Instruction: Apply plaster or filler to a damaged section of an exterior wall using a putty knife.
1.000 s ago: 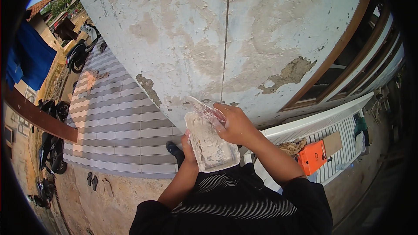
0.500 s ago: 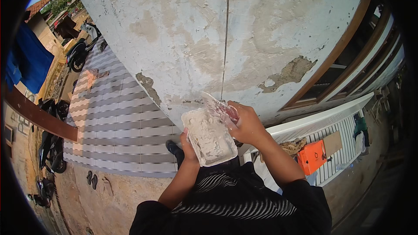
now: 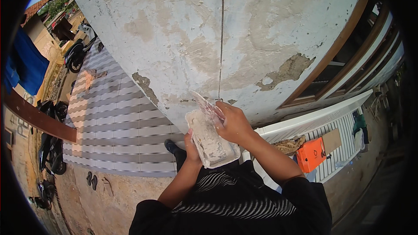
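In front of my body, my left hand [image 3: 192, 149] grips the side of a small rectangular tray [image 3: 221, 162] caked with pale residue. Off-white putty [image 3: 203, 131] lies lumpy inside it. My right hand [image 3: 235, 124] is closed round the reddish handle of a putty knife [image 3: 203, 103], whose smeared blade points up and left over the tray's far end. Part of the tray is hidden behind my right hand. Beyond both hands stands a whitish wall [image 3: 183, 30] with beige filler patches, a dark vertical groove and flaked spots showing rough mortar.
To the right, a white slatted piece [image 3: 324, 172] carries an orange box [image 3: 310, 155] and a cardboard piece [image 3: 332, 141]. Above it are brown-framed windows [image 3: 324, 80]. Grey striped tiles [image 3: 122, 132] spread left, with sandals [image 3: 92, 180], parked motorbikes [image 3: 76, 56] and a brown post [image 3: 43, 119] beyond.
My right hand and the putty knife have shifted left over the tray, and the blade stands steeper. The tray has turned slightly and appears narrower. My left hand keeps its hold.
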Available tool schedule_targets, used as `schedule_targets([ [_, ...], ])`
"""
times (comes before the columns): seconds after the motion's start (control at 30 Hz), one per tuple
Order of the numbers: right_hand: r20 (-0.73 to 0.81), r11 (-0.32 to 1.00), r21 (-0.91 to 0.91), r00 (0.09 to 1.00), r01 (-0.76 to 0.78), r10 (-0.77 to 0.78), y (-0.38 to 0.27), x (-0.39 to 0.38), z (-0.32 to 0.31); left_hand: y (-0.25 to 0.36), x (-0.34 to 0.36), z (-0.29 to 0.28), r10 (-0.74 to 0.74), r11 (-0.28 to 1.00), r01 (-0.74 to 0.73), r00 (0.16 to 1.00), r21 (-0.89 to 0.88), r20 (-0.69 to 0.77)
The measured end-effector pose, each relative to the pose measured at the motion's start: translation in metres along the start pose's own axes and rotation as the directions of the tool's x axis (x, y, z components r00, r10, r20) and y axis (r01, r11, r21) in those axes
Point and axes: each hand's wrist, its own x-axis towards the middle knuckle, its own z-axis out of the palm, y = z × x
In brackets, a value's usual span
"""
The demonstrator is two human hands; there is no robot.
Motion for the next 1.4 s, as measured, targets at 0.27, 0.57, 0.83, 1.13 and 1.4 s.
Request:
schedule_targets([
  [0.27, -0.011, 0.989, -0.042, 0.990, -0.142, 0.142, -0.008, -0.012, -0.010, -0.001, 0.000, 0.003, 0.146, 0.989, -0.145, 0.989, -0.031, 0.026],
  [0.57, 0.106, 1.000, -0.010, 0.994, 0.017, -0.016, -0.007, 0.005, -0.002, -0.003, -0.002, 0.009, 0.088, 0.996, -0.088, 0.996, 0.017, 0.010],
  [0.83, 0.044, 0.996, -0.087, 0.999, -0.008, 0.011, -0.027, -0.006, -0.011, -0.003, 0.002, 0.020, 0.306, 0.952, -0.306, 0.952, -0.011, -0.017],
  [1.13, 0.134, 0.992, -0.097, 0.986, -0.082, 0.095, -0.044, -0.002, -0.037, 0.007, 0.007, 0.028, 0.227, 0.946, -0.259, 0.959, -0.196, -0.172],
  [1.4, 0.239, 0.963, -0.244, 0.956, -0.112, 0.172, -0.037, 0.002, -0.025, 0.000, 0.009, 0.023, 0.259, 0.926, -0.300, 0.947, -0.230, -0.193],
])
